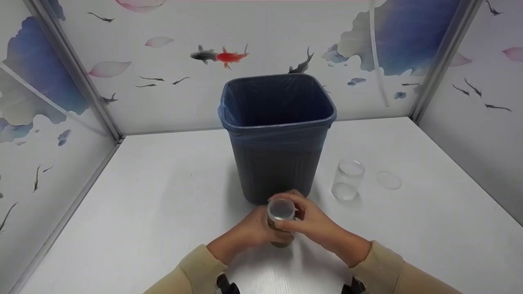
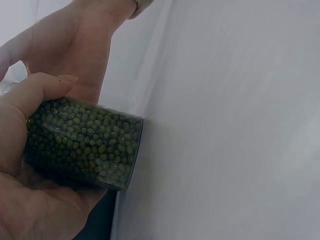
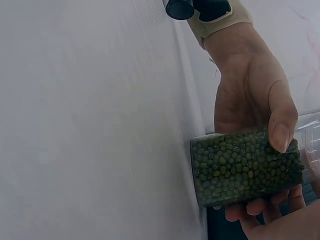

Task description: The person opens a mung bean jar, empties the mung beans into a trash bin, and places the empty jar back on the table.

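Note:
A clear jar of mung beans (image 2: 85, 142) stands upright on the table, in front of the bin. My left hand (image 1: 259, 226) is wrapped round its lower body; in the right wrist view the left thumb (image 3: 281, 132) lies along the jar's side. Around the clear top of the same jar curl the thumb and fingers of my right hand (image 1: 308, 216). The beans fill the lower part, and above them the wall is see-through. I cannot tell whether a lid sits on top.
Just beyond my hands stands a dark bin (image 1: 282, 167) with a blue liner (image 1: 282, 134). An empty clear jar (image 1: 347, 179) is to its right, with a clear round lid (image 1: 388, 180) lying flat beside it. Printed walls (image 1: 261, 24) enclose the white table (image 1: 163, 196).

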{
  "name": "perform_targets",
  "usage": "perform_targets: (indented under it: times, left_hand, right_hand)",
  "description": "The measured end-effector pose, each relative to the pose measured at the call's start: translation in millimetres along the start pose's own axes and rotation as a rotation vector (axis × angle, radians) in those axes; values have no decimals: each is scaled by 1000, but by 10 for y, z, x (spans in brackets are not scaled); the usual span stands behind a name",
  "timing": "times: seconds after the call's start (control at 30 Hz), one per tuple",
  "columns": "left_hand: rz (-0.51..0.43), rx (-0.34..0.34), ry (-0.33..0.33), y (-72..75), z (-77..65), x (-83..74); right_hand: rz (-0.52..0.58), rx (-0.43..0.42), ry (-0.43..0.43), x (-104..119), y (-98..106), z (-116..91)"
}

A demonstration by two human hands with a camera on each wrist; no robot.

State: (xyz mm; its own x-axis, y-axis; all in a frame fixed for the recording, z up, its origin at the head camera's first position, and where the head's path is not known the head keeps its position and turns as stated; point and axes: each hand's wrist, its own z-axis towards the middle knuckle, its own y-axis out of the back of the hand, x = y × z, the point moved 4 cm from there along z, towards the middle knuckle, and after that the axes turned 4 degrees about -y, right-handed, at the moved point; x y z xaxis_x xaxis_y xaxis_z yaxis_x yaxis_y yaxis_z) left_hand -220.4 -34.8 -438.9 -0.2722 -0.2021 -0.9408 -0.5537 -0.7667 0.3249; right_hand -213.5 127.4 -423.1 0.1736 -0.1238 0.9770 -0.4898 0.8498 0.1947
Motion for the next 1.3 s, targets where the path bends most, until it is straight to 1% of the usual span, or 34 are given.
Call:
perform_targets:
  times: [0.13,0.27,0.33,0.43,0.57,0.67,0.8,0.93,1.13,1.3]
  left_hand:
    - [4,-1,-19,-6,-2,4]
    - [-27,10,-15,-12,-13,17]
    - [-44,9,-6,-13,-15,23]
    - [-58,1,11,-14,-11,26]
    - [-49,-5,20,-20,3,18]
    - [-30,-5,12,-19,10,9]
    - [-23,-1,5,-12,9,3]
    - [-36,2,15,-11,9,5]
    - [-38,2,31,-12,10,7]
    - [26,20,15,-11,11,2]
  right_hand:
    - [-53,4,40,19,-13,-7]
    - [-55,6,23,23,-22,-16]
    - [-53,-6,7,29,-29,-21]
    - [-55,-65,-10,54,-50,-41]
    - [-54,-176,-34,88,-93,-76]
    - [-55,-220,-46,110,-117,-91]
    - [-54,-221,-51,125,-125,-94]
    - [-45,-217,-64,120,-119,-97]
    - [1,-215,-67,106,-123,-94]
    - [39,-185,-64,102,-132,-101]
